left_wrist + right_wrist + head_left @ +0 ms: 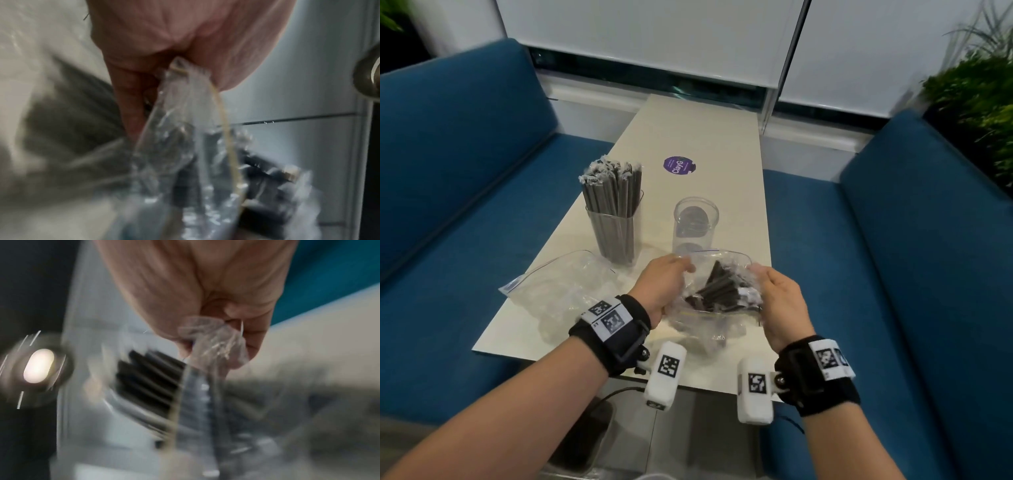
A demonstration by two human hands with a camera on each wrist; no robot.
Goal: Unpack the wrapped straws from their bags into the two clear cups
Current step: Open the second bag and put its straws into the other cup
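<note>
A clear zip bag (709, 315) with dark wrapped straws (717, 291) inside hangs between both hands near the table's front edge. My left hand (664, 277) pinches the bag's left rim (180, 76). My right hand (777, 291) pinches the right rim (213, 335), so the mouth is spread wide. Straw ends (148, 379) show through the plastic in the right wrist view. Behind the bag an empty clear cup (695, 222) stands upright. To its left a second clear cup (616, 233) is packed with upright wrapped straws (611, 188).
An empty crumpled zip bag (558, 284) lies on the cream table (709, 137) at the front left. A purple round sticker (679, 165) sits further back. Blue sofas (448, 171) flank the table on both sides. Plants (976, 102) stand at the far right.
</note>
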